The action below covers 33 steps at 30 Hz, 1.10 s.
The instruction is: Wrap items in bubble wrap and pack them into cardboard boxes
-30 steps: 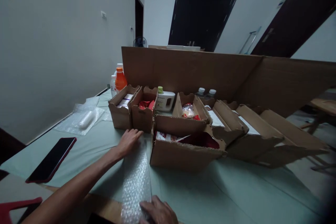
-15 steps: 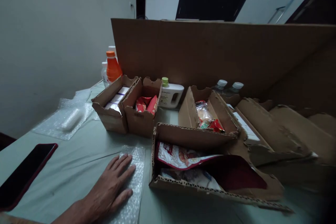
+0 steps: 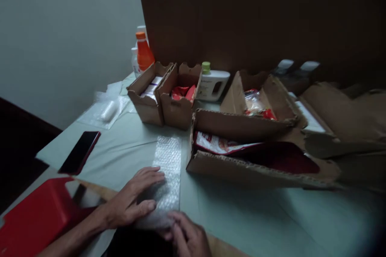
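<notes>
Head view: left hand (image 3: 132, 198) lies flat and open, pinning the bubble wrap strip (image 3: 167, 168) so right hand (image 3: 188, 237) fingers can pinch its near end.

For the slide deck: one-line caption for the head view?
Both hands, left hand and right hand, press a bubble wrap strip flat beside cardboard boxes.

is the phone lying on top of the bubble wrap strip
No, the phone lies on the table cover to the left of the bubble wrap strip, with bare cloth between them.
</notes>
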Tool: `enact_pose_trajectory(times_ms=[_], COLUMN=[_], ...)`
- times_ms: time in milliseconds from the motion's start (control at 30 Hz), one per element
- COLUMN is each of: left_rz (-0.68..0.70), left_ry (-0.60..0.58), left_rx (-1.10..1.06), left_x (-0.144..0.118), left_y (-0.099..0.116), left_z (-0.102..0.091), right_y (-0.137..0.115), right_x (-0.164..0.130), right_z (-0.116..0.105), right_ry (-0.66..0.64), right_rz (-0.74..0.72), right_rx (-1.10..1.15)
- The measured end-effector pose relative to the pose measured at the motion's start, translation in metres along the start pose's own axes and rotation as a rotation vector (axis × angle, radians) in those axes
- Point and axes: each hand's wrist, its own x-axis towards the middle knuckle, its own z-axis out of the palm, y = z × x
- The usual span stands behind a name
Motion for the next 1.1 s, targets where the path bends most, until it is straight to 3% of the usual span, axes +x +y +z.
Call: enact_pose_trajectory(times_ms=[100,200,300,433,500,633,767,933,1100], left_rz=[-0.075,-0.193,-0.269,-0.311,-0.332,-0.321,-0.255,-0.152,-0.023], left_ry=[0.023,0.148,0.28,0.347,0.356,0.336,0.36,0.387,0.292], left_rx=[-0.118,-0.045,0.06,0.157,0.187,0.259,0.375,0.402,0.325], left_x=[-0.024,-0.037,-0.036,-0.023,-0.018,-0.009,-0.003,-0.014,-0.034], left_y=[0.015,0.015,0.006,-0.001,-0.003,-0.005,-0.007,0.006,0.018], left_z=[0.003,0.02,0.036,0.043,0.043,0.044,0.047,0.042,0.038], right_y=[-0.006,-0.016,-0.02,-0.008,-0.001,0.002,-0.006,-0.008,-0.012], right_x=[0.005,0.01,0.012,0.006,-0.001,-0.007,0.011,0.032,0.031], right_z=[0.007,0.006,0.006,0.011,0.012,0.007,-0.001,-0.006,-0.01], right_ry=[0.085,0.078,0.086,0.176,0.264,0.431,0.357,0.268,0.266], right_rz=[0.034,0.07,0.105,0.059,-0.055,-0.463,-0.597,-0.641,-0.632], right_rx=[0.18,0.275,0.314,0.314,0.181,-0.358,-0.744,-0.769,-0.656])
